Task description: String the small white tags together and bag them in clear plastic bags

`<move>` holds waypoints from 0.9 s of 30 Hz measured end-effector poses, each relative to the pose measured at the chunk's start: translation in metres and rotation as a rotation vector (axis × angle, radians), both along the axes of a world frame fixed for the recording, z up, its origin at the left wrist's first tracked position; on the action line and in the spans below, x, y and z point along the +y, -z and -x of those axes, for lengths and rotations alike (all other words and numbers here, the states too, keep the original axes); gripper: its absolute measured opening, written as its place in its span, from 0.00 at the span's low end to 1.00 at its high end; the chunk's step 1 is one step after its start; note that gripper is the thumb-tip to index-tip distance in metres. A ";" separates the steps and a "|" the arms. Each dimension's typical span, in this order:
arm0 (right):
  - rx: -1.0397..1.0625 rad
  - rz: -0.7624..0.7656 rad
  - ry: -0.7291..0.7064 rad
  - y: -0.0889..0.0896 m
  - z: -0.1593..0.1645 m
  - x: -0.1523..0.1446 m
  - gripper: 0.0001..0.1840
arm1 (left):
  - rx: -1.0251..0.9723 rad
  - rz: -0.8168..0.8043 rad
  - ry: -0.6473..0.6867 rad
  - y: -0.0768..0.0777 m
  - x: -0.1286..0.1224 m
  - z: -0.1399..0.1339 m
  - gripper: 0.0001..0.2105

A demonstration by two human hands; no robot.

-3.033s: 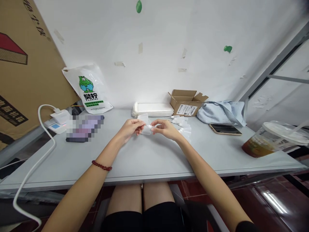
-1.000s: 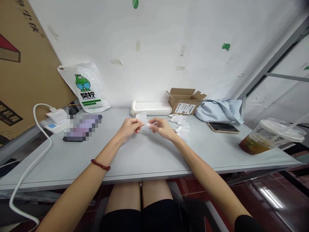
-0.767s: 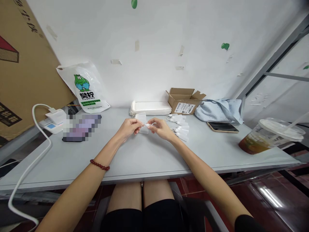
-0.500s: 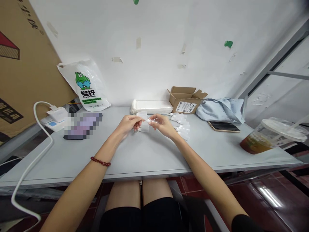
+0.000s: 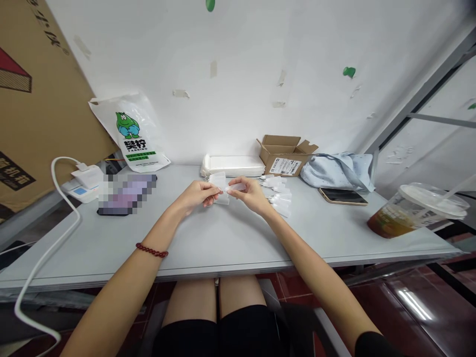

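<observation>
Over the middle of the table, my right hand [image 5: 248, 193] is closed in a pinch on a small translucent white tag-like piece [image 5: 240, 186]. My left hand [image 5: 199, 194] is closed too, its fingertips pinched right beside the piece's near end. Whatever those fingers hold is too small to make out. Behind and under the left hand lie similar flat white pieces [image 5: 217, 179] with thin cords. To the right of my right hand, several more white tags [image 5: 280, 199] lie in a loose pile, partly hidden by that hand.
A stack of white trays or packs [image 5: 234, 163] and an open cardboard box [image 5: 284, 158] stand against the wall. On the right are a light blue cloth bag [image 5: 334, 171], a phone [image 5: 344, 196] and a drink cup [image 5: 401, 213]. A pixelated phone [image 5: 128, 194], charger [image 5: 87, 181] and plastic bag [image 5: 134, 134] are leftward.
My fingertips have dropped slightly, and the white piece has shifted in my right hand's pinch. Both hands stay close together over the same spot. The view has moved a little.
</observation>
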State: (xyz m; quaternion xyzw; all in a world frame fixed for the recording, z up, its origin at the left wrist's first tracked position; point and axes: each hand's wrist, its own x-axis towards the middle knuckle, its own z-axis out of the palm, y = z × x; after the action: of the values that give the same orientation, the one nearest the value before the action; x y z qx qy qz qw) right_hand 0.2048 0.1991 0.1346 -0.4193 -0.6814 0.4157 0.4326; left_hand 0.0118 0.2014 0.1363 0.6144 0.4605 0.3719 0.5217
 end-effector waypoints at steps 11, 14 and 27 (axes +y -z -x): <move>-0.013 -0.151 -0.091 0.013 0.000 0.003 0.12 | -0.089 0.013 0.017 0.006 -0.002 -0.007 0.14; -0.032 -0.159 -0.107 0.016 -0.001 0.006 0.12 | -0.105 0.019 0.021 0.009 -0.001 -0.009 0.14; 0.263 -0.073 0.116 0.018 -0.008 0.027 0.16 | -0.174 -0.220 -0.590 0.032 0.041 0.004 0.11</move>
State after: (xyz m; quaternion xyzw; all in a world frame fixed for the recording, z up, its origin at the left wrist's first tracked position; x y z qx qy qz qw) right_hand 0.2126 0.2258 0.1161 -0.3841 -0.6079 0.4163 0.5564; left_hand 0.0074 0.2421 0.1043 0.4731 0.5292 0.6057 0.3595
